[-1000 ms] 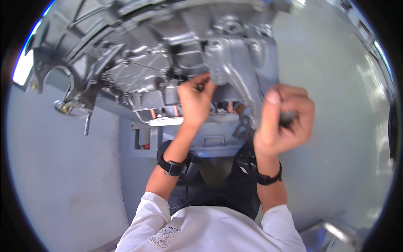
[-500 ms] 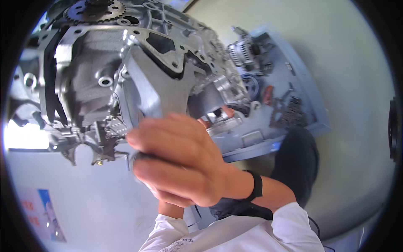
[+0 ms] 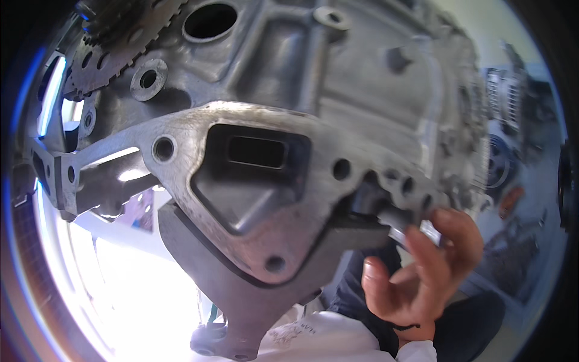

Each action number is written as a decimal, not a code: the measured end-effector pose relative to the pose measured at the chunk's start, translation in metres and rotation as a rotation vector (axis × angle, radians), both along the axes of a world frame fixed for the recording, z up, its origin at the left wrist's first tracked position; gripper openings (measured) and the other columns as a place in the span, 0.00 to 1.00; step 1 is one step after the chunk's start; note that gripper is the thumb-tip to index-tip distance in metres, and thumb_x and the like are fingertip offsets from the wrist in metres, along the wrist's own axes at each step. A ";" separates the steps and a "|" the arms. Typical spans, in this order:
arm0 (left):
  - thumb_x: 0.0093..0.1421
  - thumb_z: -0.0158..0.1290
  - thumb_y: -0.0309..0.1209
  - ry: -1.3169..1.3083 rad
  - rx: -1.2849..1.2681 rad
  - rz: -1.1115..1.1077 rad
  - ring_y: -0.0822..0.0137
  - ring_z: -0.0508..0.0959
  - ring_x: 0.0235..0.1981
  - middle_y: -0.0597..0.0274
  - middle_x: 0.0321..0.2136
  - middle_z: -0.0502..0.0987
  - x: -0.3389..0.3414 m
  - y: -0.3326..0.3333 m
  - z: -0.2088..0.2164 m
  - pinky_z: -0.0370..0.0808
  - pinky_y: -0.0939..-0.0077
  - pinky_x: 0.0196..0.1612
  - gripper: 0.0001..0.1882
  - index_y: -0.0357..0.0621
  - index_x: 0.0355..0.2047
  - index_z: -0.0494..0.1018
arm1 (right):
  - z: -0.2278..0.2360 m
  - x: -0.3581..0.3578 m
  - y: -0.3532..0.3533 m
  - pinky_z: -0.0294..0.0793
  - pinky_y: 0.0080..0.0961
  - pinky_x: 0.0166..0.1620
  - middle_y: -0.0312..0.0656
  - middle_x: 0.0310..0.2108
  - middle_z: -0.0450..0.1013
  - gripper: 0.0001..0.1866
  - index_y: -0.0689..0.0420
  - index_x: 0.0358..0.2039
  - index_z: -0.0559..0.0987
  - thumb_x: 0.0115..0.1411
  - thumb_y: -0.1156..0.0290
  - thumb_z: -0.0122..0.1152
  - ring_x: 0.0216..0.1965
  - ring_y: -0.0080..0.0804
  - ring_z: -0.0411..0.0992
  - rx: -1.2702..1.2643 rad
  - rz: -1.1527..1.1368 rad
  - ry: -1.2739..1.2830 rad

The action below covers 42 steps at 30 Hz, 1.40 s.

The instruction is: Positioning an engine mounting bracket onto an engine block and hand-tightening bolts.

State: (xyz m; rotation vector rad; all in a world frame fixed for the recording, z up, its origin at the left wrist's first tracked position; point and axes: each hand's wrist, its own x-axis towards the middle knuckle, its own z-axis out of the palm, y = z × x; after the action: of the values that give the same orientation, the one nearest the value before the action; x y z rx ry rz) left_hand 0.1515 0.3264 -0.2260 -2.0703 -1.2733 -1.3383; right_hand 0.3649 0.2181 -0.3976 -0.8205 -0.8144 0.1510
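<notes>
One hand [image 3: 422,280] shows, the right, low at the right, its fingers [image 3: 449,232] pinched narrow around a small metal tool [image 3: 401,226] pushed against the rim of the engine casting [image 3: 253,169]. The left hand is out of view, so I cannot tell its state. Half a second ago the right hand covered the middle of the picture; now the view sits far closer to the casting, which fills nearly everything, its bracket [image 3: 241,283] hanging below and a toothed sprocket [image 3: 114,36] at upper left. That suggests work on a fastener at the casting's edge. No packages or labels show; blurred parts lie on the tabletop [image 3: 518,241] at right.
</notes>
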 end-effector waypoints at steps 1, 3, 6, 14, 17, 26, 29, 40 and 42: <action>0.51 0.55 0.24 0.014 0.011 0.039 0.81 0.61 0.14 0.68 0.10 0.67 -0.002 -0.006 0.003 0.61 0.80 0.17 0.11 0.31 0.16 0.68 | -0.002 0.000 0.002 0.64 0.38 0.42 0.55 0.43 0.63 0.20 0.63 0.41 0.72 0.50 0.63 0.57 0.44 0.47 0.63 0.018 0.040 0.013; 0.51 0.55 0.24 0.032 0.021 0.109 0.81 0.61 0.14 0.69 0.10 0.67 -0.003 -0.017 0.005 0.61 0.80 0.17 0.11 0.31 0.16 0.68 | -0.006 0.003 0.007 0.63 0.40 0.42 0.56 0.42 0.64 0.20 0.63 0.41 0.72 0.49 0.64 0.57 0.44 0.51 0.63 0.051 -0.056 -0.032; 0.51 0.55 0.24 0.061 0.050 0.212 0.81 0.61 0.14 0.69 0.10 0.67 -0.010 -0.038 0.010 0.61 0.80 0.17 0.11 0.31 0.15 0.67 | -0.021 -0.007 0.023 0.63 0.41 0.42 0.58 0.42 0.64 0.21 0.64 0.40 0.72 0.48 0.63 0.58 0.44 0.53 0.63 0.209 -0.089 -0.055; 0.51 0.55 0.23 -0.014 -0.029 0.244 0.81 0.61 0.14 0.69 0.10 0.67 -0.024 -0.056 -0.008 0.61 0.80 0.17 0.12 0.32 0.15 0.67 | -0.001 0.013 0.030 0.63 0.34 0.38 0.55 0.35 0.66 0.16 0.67 0.36 0.73 0.49 0.69 0.59 0.39 0.46 0.64 0.216 -0.086 -0.179; 0.51 0.55 0.23 -0.043 -0.048 0.217 0.81 0.61 0.14 0.69 0.10 0.67 -0.023 -0.058 -0.014 0.61 0.80 0.17 0.12 0.32 0.15 0.66 | 0.008 0.016 0.020 0.60 0.29 0.33 0.54 0.34 0.65 0.15 0.67 0.34 0.74 0.48 0.69 0.60 0.33 0.41 0.63 0.085 -0.063 -0.171; 0.51 0.55 0.23 -0.002 -0.214 0.008 0.81 0.61 0.15 0.70 0.10 0.67 0.019 0.001 -0.024 0.60 0.80 0.17 0.12 0.32 0.14 0.66 | 0.019 0.022 0.002 0.61 0.33 0.34 0.38 0.30 0.63 0.15 0.52 0.37 0.76 0.46 0.73 0.65 0.31 0.35 0.62 0.046 0.102 0.057; 0.51 0.54 0.23 0.036 -0.269 0.004 0.81 0.60 0.15 0.70 0.10 0.67 0.019 0.005 -0.024 0.60 0.80 0.17 0.13 0.32 0.14 0.65 | 0.015 0.019 0.005 0.61 0.35 0.36 0.37 0.29 0.63 0.17 0.51 0.37 0.76 0.45 0.72 0.67 0.33 0.35 0.62 0.070 0.058 0.047; 0.50 0.54 0.22 0.050 -0.355 0.016 0.82 0.60 0.15 0.71 0.10 0.66 0.011 0.008 -0.027 0.60 0.80 0.17 0.13 0.33 0.13 0.64 | 0.013 0.012 0.010 0.62 0.35 0.35 0.38 0.27 0.64 0.17 0.54 0.35 0.78 0.42 0.71 0.69 0.30 0.34 0.62 0.077 0.034 0.071; 0.50 0.54 0.22 0.053 -0.368 0.018 0.82 0.60 0.15 0.71 0.10 0.66 0.011 0.009 -0.027 0.60 0.80 0.17 0.13 0.33 0.13 0.64 | 0.013 0.012 0.014 0.61 0.35 0.34 0.39 0.26 0.64 0.16 0.55 0.34 0.78 0.42 0.71 0.68 0.29 0.34 0.62 0.108 0.007 0.091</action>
State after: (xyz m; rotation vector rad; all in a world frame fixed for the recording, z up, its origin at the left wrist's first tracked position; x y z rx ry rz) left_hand 0.1625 0.3349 -0.2528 -2.3068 -1.6095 -1.0967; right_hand 0.3770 0.2324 -0.3847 -0.7042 -0.7331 0.1479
